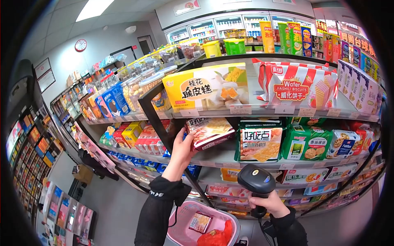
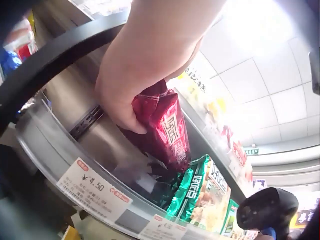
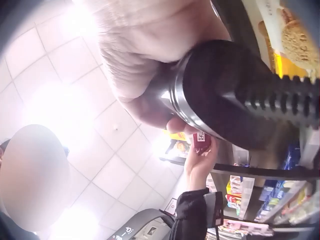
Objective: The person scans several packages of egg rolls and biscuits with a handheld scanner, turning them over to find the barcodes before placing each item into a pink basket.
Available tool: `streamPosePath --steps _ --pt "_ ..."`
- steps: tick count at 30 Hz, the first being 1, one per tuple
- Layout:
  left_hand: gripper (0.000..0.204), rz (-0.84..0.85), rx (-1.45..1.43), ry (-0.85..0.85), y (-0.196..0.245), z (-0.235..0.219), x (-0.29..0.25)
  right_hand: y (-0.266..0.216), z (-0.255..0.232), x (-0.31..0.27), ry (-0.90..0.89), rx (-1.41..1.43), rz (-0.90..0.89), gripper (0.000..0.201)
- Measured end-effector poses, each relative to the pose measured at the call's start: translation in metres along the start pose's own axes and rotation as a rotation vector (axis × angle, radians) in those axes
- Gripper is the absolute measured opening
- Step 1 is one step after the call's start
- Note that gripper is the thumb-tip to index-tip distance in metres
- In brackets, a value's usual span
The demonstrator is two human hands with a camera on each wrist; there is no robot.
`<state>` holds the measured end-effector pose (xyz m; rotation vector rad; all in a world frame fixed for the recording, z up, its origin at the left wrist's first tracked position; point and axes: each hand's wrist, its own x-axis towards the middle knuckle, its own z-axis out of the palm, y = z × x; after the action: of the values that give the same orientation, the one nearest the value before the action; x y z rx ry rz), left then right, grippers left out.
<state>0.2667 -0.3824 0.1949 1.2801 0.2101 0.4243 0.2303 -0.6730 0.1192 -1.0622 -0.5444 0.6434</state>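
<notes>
My left hand (image 1: pixel 183 144) grips a dark red biscuit pack (image 1: pixel 211 132) by its left end, on the shelf under the yellow cake box. Its glossy red wrapper (image 2: pixel 172 127) shows below the left hand (image 2: pixel 132 80) in the left wrist view. Right beside it stand green-edged biscuit packs (image 1: pixel 259 141) with the same style of lettering. In my right hand (image 1: pixel 271 203) is a black barcode scanner (image 1: pixel 255 180), held by its handle in front of the lower shelves. The scanner's ribbed cable end fills much of the right wrist view, near the right hand (image 3: pixel 160 60).
Below the hands stands a pink basket (image 1: pixel 177 211) holding a biscuit pack (image 1: pixel 200 222) and a red plastic bag (image 1: pixel 216 235). Above the left hand, the shelf edge (image 1: pixel 256 111) carries a yellow cake box (image 1: pixel 207 88) and wafer bags (image 1: pixel 301 84). A black shelf post (image 1: pixel 158 119) rises close by.
</notes>
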Motion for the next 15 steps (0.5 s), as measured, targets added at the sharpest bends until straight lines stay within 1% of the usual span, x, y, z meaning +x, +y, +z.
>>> streamPosePath --steps 1,2,3,4,5,6,7,9,10,11,12,13,14,15 --pt "0.05 0.006 -0.04 -0.018 0.0 -0.002 -0.008 0.0 -0.003 0.001 -0.035 0.013 -0.021 0.031" --pt "0.048 0.01 -0.081 -0.036 0.0 -0.003 -0.017 -0.002 0.0 0.002 0.0 0.058 -0.054 0.032" --pt "0.047 0.025 -0.076 0.01 -0.001 -0.005 -0.025 0.0 -0.003 0.004 0.036 0.004 -0.107 0.033" --pt "0.047 0.017 -0.075 0.011 -0.002 -0.008 -0.031 -0.001 -0.004 0.007 0.072 -0.052 -0.16 0.034" --pt "0.046 0.036 -0.092 0.001 -0.003 -0.013 -0.038 -0.011 0.0 0.007 0.08 -0.081 -0.168 0.037" --pt "0.046 0.055 -0.111 -0.01 -0.004 -0.017 -0.045 -0.015 -0.003 0.007 0.079 -0.085 -0.1 0.039" --pt "0.044 0.071 -0.092 -0.018 -0.003 -0.019 -0.052 -0.018 -0.001 0.01 0.083 -0.086 -0.095 0.039" --pt "0.044 0.072 -0.083 -0.029 -0.007 -0.023 -0.059 -0.024 0.007 0.017 0.063 -0.201 -0.244 0.039" --pt "0.044 0.077 -0.074 -0.039 -0.009 -0.024 -0.061 -0.028 0.011 0.022 0.066 -0.203 -0.242 0.039" --pt "0.045 0.078 -0.06 0.011 -0.011 -0.021 -0.06 -0.034 0.014 0.026 0.021 -0.21 -0.212 0.04" --pt "0.045 0.072 -0.065 0.008 -0.013 -0.018 -0.059 -0.039 0.016 0.029 -0.024 -0.216 -0.179 0.04" --pt "0.045 0.085 -0.081 0.03 -0.014 -0.015 -0.056 -0.039 0.011 0.037 -0.024 -0.249 -0.14 0.042" --pt "0.046 0.104 -0.098 0.052 -0.014 -0.012 -0.054 -0.038 0.008 0.045 -0.025 -0.314 -0.202 0.042" --pt "0.055 0.117 -0.118 0.031 -0.011 -0.011 -0.052 -0.038 0.004 0.052 -0.05 -0.291 -0.208 0.042"
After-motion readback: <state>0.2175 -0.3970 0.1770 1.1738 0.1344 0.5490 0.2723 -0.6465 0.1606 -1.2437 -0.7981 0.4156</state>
